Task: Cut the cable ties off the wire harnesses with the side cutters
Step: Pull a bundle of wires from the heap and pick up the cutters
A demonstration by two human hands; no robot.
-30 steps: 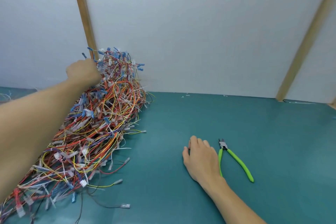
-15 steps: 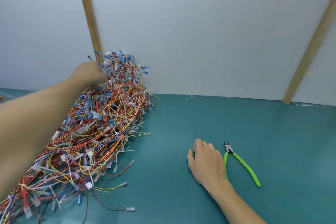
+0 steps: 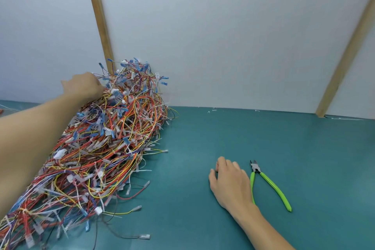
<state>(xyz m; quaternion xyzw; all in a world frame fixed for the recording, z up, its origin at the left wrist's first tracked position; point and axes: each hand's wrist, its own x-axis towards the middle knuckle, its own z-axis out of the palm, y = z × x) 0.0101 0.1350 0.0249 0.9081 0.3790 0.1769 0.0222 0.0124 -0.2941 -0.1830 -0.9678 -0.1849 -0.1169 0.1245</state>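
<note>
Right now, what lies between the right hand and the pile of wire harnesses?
Only bare teal mat, as the head view shows. The right hand rests flat beside the side cutters; the wire harnesses lie apart from it.

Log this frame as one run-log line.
left hand: reaching into top of wire harness pile | right hand: flat on green mat beside side cutters | cutters not picked up | no cutting yet

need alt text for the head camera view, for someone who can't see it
A person's left hand reaches into the top of a big tangled pile of coloured wire harnesses on a teal table. Their right hand rests flat on the table, just left of green-handled side cutters that lie untouched. A white wall with wooden strips stands behind.
</note>
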